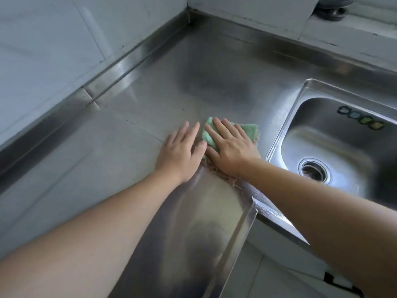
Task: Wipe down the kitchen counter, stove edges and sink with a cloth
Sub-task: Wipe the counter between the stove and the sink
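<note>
1. Head view: stainless steel counter point(133, 117) runs into a wall corner, with the sink point(305, 125) set into it on the right.
2. Right hand point(231, 148) lies flat on a green cloth point(209, 136), palm down. Fingers straight and slightly spread, pressing the cloth onto the counter. No curl, no pinch.
3. Cloth sits on the counter just left of the sink rim, near the counter's front edge. Green part shows beyond the fingertips and at the thumb side. A frayed pinkish-brown edge sticks out under the wrist toward the front edge. Most of the cloth is hidden under the hand.
4. Left hand point(182, 148) lies flat on bare steel right beside the cloth, palm down, fingers straight and close together. Its thumb touches or nearly touches the cloth's left edge and the right hand's thumb; can't tell which.
5. Both forearms are bare and reach in from the bottom of frame, converging at the cloth.
6. Sink: rounded steel basin, drain strainer point(314, 171) at the bottom, a row of small coloured stickers point(361, 119) on the far inner wall.
7. Raised steel upstand point(120, 67) runs along the back and left of the counter, against pale wall tiles point(43, 50).
8. Dark round object point(332, 7) sits on the ledge at top right, cropped; can't identify it.
9. Counter's front lip makes an inside corner below the hands, pale floor or cabinet visible under it.
</note>
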